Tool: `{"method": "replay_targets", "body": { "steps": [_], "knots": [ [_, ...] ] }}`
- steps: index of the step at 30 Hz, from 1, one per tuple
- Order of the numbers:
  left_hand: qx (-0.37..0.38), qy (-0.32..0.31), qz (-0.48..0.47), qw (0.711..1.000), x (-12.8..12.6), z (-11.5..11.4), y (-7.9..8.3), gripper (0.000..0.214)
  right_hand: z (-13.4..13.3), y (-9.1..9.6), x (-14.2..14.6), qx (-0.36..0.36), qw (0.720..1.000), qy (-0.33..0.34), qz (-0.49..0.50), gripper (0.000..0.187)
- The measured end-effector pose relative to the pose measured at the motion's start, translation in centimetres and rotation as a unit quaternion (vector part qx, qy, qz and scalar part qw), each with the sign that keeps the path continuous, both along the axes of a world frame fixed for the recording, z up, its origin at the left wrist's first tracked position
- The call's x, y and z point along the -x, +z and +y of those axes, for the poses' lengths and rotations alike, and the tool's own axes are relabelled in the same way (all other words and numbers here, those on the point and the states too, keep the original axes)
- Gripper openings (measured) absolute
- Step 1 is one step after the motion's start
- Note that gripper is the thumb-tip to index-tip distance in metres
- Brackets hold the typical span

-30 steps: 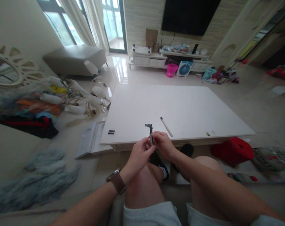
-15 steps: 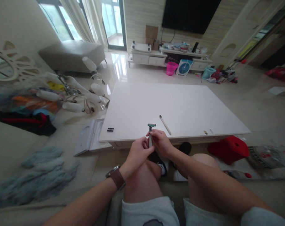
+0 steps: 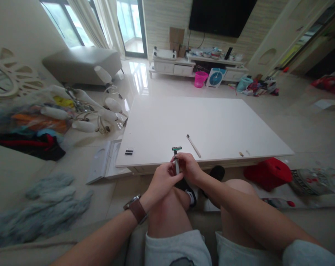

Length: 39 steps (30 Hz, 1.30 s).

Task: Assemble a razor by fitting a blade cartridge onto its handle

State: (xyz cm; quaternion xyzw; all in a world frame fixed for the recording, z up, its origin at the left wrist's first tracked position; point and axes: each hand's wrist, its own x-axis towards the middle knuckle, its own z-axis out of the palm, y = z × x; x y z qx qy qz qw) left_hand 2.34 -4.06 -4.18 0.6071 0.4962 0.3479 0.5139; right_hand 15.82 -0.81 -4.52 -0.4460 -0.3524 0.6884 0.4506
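A razor (image 3: 176,166) with a grey handle and a dark green head points upward between my two hands, by the near edge of the white table (image 3: 203,118). My left hand (image 3: 163,177) is closed around the lower handle, the thumb lying across it. Higher up, near the neck, the fingertips of my right hand (image 3: 189,164) pinch the razor from the right side. A toothbrush (image 3: 194,146) with a pale handle and dark bristles lies on the tabletop just beyond my right hand. Two small black strips (image 3: 129,152) rest near the table's left corner.
Small bits, one of them brownish (image 3: 241,154), lie at the table's near right. Beside the table are a red stool-like object (image 3: 269,173) and an open white box (image 3: 103,162). A lamp with several white shades (image 3: 84,126) occupies the floor at left.
The razor's head has tilted slightly to the left and turned a little. Both hands keep their hold in nearly the same place. The camera view has shifted slightly.
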Motion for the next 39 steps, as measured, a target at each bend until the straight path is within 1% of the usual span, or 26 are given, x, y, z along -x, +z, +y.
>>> {"method": "replay_targets", "body": {
  "steps": [4, 9, 14, 17, 21, 24, 27, 30, 34, 39],
  "knots": [
    [0.006, -0.002, -0.031, 1.000, 0.0, 0.0, 0.1, 0.019, 0.0, 0.0, 0.1, -0.003, 1.000, -0.007, -0.001, 0.025],
    [0.029, -0.004, -0.007, 1.000, 0.1, 0.0, 0.4, 0.019, -0.1, 0.1, 0.6, -0.007, 1.000, -0.026, -0.004, 0.027],
    [0.026, -0.029, -0.009, 0.999, 0.0, 0.0, 0.5, 0.019, 0.0, 0.0, 0.3, -0.013, 0.999, -0.026, -0.028, 0.035],
    [0.020, -0.033, -0.025, 0.999, -0.1, 0.1, 0.6, 0.023, 0.1, 0.2, 0.0, -0.030, 0.998, -0.040, -0.045, 0.031],
    [0.023, -0.024, -0.007, 0.999, -0.1, 0.3, 0.5, 0.025, 0.1, 0.7, 0.0, -0.054, 0.995, -0.064, -0.062, 0.029],
    [0.021, -0.024, -0.002, 0.999, 0.1, 0.3, 0.2, 0.023, 0.0, 0.8, 0.4, -0.044, 0.996, -0.052, -0.056, 0.031],
    [0.023, -0.029, -0.014, 0.999, 0.1, 0.3, 0.0, 0.019, -0.2, 0.6, 0.5, -0.034, 0.998, -0.028, -0.047, 0.033],
    [0.025, -0.028, -0.019, 0.999, 0.1, 0.2, 0.1, 0.018, -0.2, 0.3, 0.2, -0.047, 0.997, -0.025, -0.055, 0.034],
    [0.046, -0.042, -0.043, 0.997, -0.1, 0.1, 0.5, 0.020, -0.1, 0.7, -0.1, -0.065, 0.995, -0.031, -0.068, 0.032],
    [0.074, -0.053, -0.063, 0.994, -0.3, 0.0, 0.3, 0.020, -0.4, 1.2, 0.5, -0.029, 0.998, -0.029, -0.048, 0.034]
  ]
}}
